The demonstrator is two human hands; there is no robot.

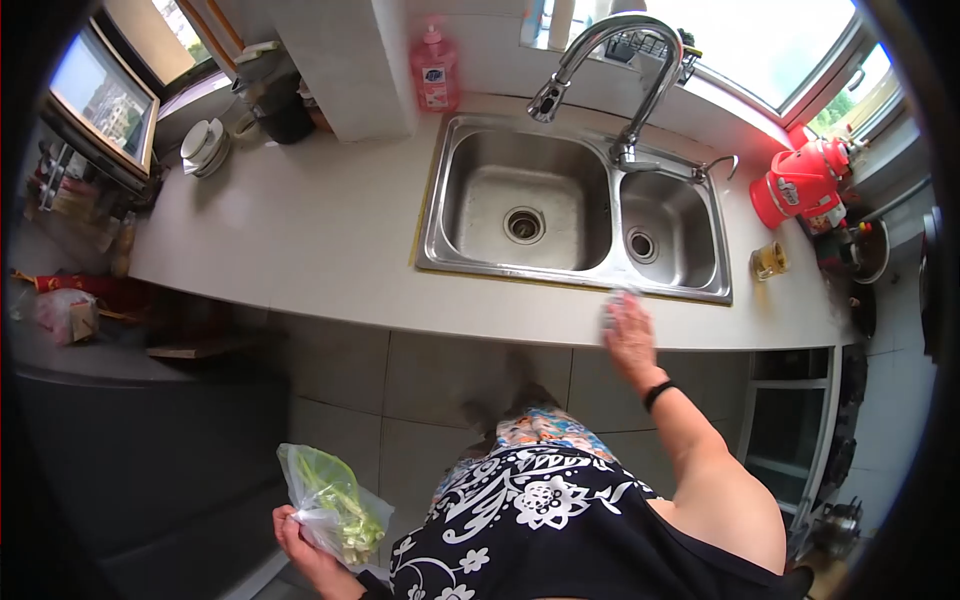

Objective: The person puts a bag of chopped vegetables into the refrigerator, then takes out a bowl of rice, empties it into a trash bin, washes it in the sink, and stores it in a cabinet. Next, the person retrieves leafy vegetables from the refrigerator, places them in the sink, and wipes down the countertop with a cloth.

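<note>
Low at the left, my left hand (300, 548) is closed round the gathered plastic of a clear bag (335, 505) with green leafy vegetables inside. My right hand (630, 330) is over the front edge of the white counter (300, 240), just below the double steel sink (530, 272). Something pale and blurred shows at its fingertips; motion smears the fingers, and I cannot make out whether they hold anything. Both sink basins hold nothing visible, and the chrome faucet (665, 90) arches over them.
A pink soap bottle (433, 75) stands behind the sink. To the right are a red thermos (800, 180) and a glass cup (769, 261). Stacked white dishes (205, 148) and a dark container (275, 100) are at the left. Below lies the tiled floor (430, 370).
</note>
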